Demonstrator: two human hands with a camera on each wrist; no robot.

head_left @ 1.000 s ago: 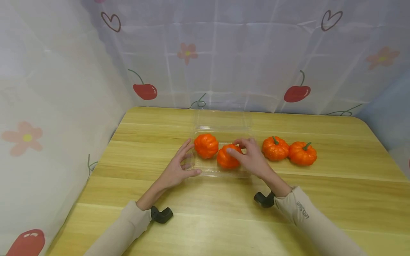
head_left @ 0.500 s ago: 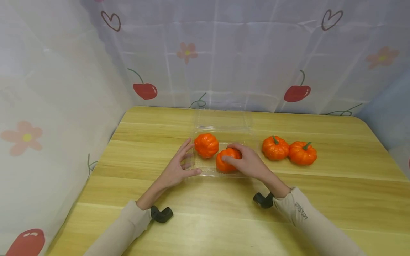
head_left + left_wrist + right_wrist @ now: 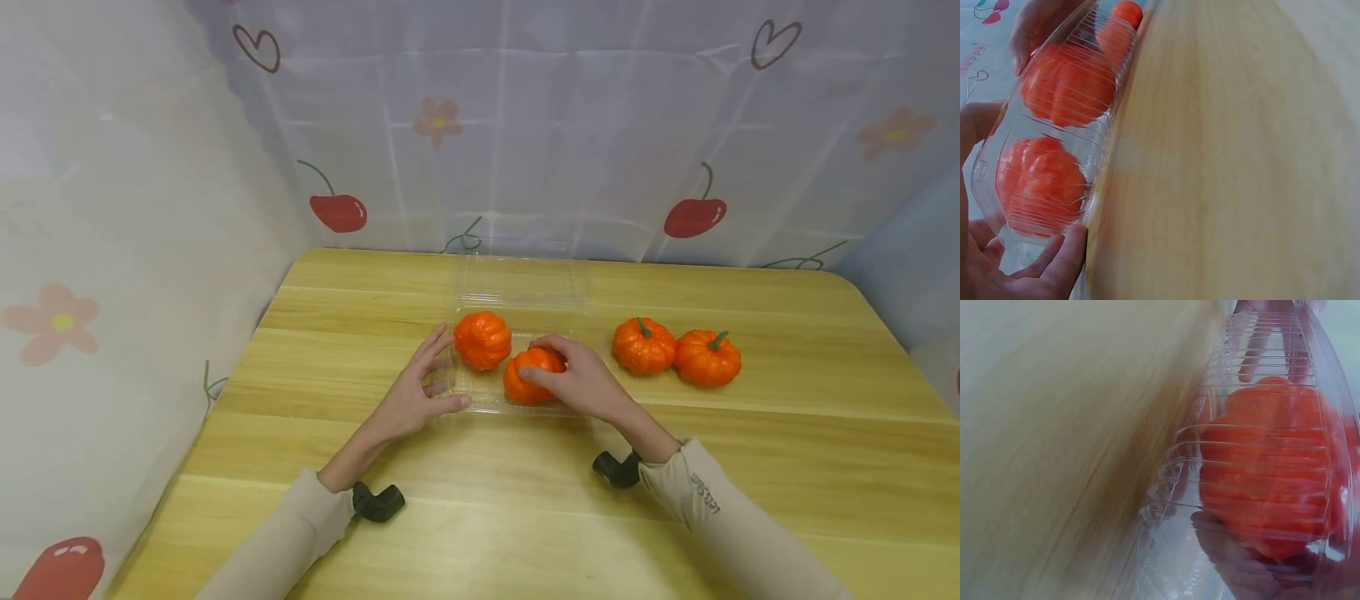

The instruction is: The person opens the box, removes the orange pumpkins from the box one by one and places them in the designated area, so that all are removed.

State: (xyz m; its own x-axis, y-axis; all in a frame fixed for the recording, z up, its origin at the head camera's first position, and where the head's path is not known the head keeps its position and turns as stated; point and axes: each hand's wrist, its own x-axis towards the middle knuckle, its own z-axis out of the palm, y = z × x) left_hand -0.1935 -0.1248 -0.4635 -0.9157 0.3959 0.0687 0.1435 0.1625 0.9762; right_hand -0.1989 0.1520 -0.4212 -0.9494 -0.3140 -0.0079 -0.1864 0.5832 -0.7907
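Note:
In the head view, my right hand (image 3: 581,379) grips an orange toy pumpkin (image 3: 529,379) inside a clear plastic clamshell box (image 3: 480,403), thumb on its left side. A second pumpkin (image 3: 483,340) sits in the box's left part. My left hand (image 3: 408,398) lies along the box's left end, fingers spread and fairly straight, thumb near the front corner. The left wrist view shows its fingers (image 3: 1065,261) against the box's end, with both pumpkins behind the ribbed wall. Through that wall, the right wrist view shows the held pumpkin (image 3: 1266,465) and my right fingers (image 3: 1229,553).
To the right of the box, two more orange pumpkins with green stems, one nearer (image 3: 643,347) and one farther right (image 3: 708,358), stand side by side on the wooden table (image 3: 480,517). The clear lid (image 3: 522,279) leans open behind the box, toward the printed curtain (image 3: 555,125).
My right hand has shifted the held pumpkin slightly toward the front left of the box, its fingers settling further over it. My left hand and the other pumpkins stay where they were.

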